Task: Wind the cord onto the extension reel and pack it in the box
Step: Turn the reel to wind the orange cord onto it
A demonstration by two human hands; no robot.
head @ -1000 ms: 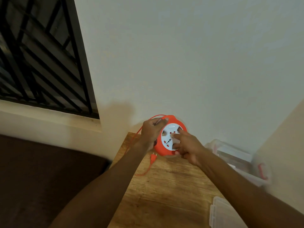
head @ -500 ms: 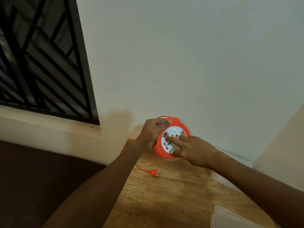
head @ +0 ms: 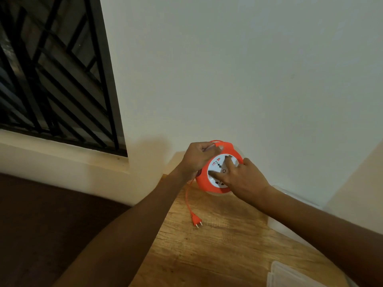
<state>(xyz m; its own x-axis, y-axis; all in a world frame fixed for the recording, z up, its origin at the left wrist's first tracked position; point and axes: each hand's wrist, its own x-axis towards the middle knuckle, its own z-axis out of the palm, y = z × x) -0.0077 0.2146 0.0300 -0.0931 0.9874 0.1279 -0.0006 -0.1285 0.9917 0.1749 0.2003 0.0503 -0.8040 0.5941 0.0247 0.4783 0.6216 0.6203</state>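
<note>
An orange extension reel [head: 204, 180] with a white socket face [head: 215, 165] is held upright above the far end of the wooden table [head: 217, 245]. My left hand [head: 198, 157] grips its top rim and handle. My right hand [head: 240, 177] lies on the white face, fingers pressed into it. A short length of orange cord [head: 187, 198] hangs from the reel's left side down to the table. Its plug [head: 196, 221] rests on the wood. A clear plastic box [head: 290, 206] stands to the right, mostly hidden behind my right forearm.
A clear plastic lid [head: 294, 275] lies at the table's near right corner. A white wall rises directly behind the reel. A barred window [head: 51, 75] with a ledge is at the left. Dark floor [head: 51, 224] lies left of the table.
The white face has turned under my right hand. The loose cord is shorter than a second ago, and the plug has shifted on the table to a spot below the reel.
</note>
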